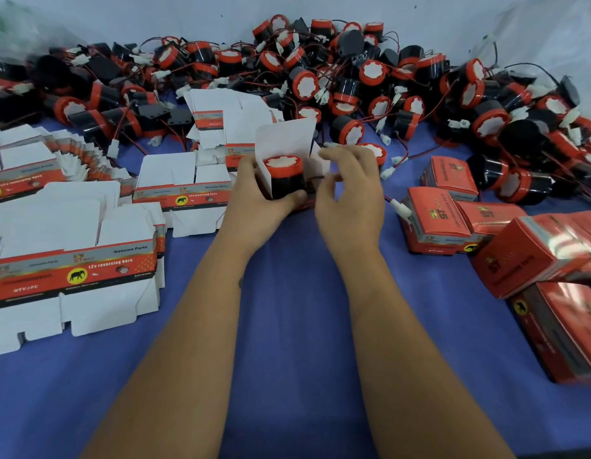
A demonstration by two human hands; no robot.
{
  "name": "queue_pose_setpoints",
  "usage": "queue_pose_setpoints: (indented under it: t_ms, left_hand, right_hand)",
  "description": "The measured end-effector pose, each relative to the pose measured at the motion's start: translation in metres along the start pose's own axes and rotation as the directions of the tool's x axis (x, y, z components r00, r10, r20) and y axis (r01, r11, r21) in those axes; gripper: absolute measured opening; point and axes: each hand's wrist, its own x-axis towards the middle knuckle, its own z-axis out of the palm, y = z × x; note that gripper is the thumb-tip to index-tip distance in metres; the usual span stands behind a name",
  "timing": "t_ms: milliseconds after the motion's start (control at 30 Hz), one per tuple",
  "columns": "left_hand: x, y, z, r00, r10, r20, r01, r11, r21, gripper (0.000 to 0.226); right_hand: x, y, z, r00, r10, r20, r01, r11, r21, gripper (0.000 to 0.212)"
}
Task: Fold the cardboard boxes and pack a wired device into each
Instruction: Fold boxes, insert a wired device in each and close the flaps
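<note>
The left hand [254,190] grips the open box [284,150], horn [283,175] seated just above its thumb; the right hand [348,183], fingers loosely curled, should tuck the wire in beside them before closing flaps.

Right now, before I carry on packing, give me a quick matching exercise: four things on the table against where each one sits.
Things:
1. flat unfolded boxes
2. closed red boxes
3. loose horn pile
4. open box with horn

Places:
A. far side of the blue cloth
B. between left hand and right hand
C. left side
D. right side

Pairs: 1-C, 2-D, 3-A, 4-B
</note>
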Motion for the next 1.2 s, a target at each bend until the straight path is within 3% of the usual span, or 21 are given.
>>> queue_pose_setpoints:
  t_ms: [67,133,233,300,367,433,533,600,700,967,1067,1200]
  left_hand:
    - [0.001,0.0,0.0,0.998,-0.014,-0.062,0.012,1.0,-0.029,0.06]
    - [0.001,0.0,0.0,0.992,-0.025,-0.126,0.017,0.998,-0.064,0.059]
    - [0.001,0.001,0.002,0.982,-0.002,-0.187,-0.003,1.0,-0.027,0.06]
    - [0.001,0.002,0.004,0.971,0.043,-0.236,-0.04,0.999,0.014,0.062]
    - [0.0,0.004,0.005,0.956,0.093,-0.279,-0.083,0.995,0.05,0.065]
    - [-0.002,0.007,0.007,0.944,0.162,-0.287,-0.136,0.985,0.11,0.068]
    - [-0.005,0.008,0.009,0.944,0.224,-0.24,-0.195,0.971,0.14,0.065]
    - [-0.005,0.007,0.008,0.947,0.227,-0.226,-0.204,0.972,0.118,0.063]
    - [-0.006,0.007,0.006,0.955,0.229,-0.189,-0.208,0.97,0.125,0.062]
    - [-0.005,0.007,0.007,0.963,0.268,0.009,-0.265,0.948,0.175,0.066]
    - [-0.004,0.003,0.006,0.976,0.216,0.004,-0.215,0.968,0.132,0.06]
    - [0.002,-0.003,0.001,0.994,0.086,-0.064,-0.081,0.994,0.074,0.055]
  right_hand:
    - [0.002,0.004,-0.004,0.99,0.125,-0.06,-0.132,0.984,-0.123,0.035]
    - [0.005,0.012,-0.008,0.972,0.231,-0.03,-0.23,0.925,-0.302,0.036]
    - [0.002,0.018,-0.009,0.951,0.288,0.115,-0.166,0.786,-0.595,0.049]
    - [0.002,0.012,-0.009,0.969,0.237,0.074,-0.134,0.751,-0.646,0.052]
    - [0.001,0.006,-0.006,0.996,0.083,0.017,-0.058,0.816,-0.575,0.042]
    - [0.0,0.0,-0.001,0.997,-0.076,0.012,0.075,0.943,-0.325,0.025]
    - [-0.006,-0.01,0.005,0.995,-0.058,0.085,0.05,0.994,0.095,0.02]
    - [-0.005,-0.013,0.007,0.992,-0.005,0.124,-0.019,0.982,0.186,0.034]
    - [-0.003,-0.011,0.005,0.978,0.08,0.194,-0.123,0.967,0.225,0.049]
    - [0.002,-0.009,0.003,0.948,0.168,0.27,-0.225,0.954,0.197,0.054]
    - [0.0,-0.013,0.003,0.971,0.106,0.216,-0.155,0.963,0.223,0.054]
    - [-0.002,-0.019,0.001,0.995,-0.078,0.058,0.064,0.976,0.208,0.055]
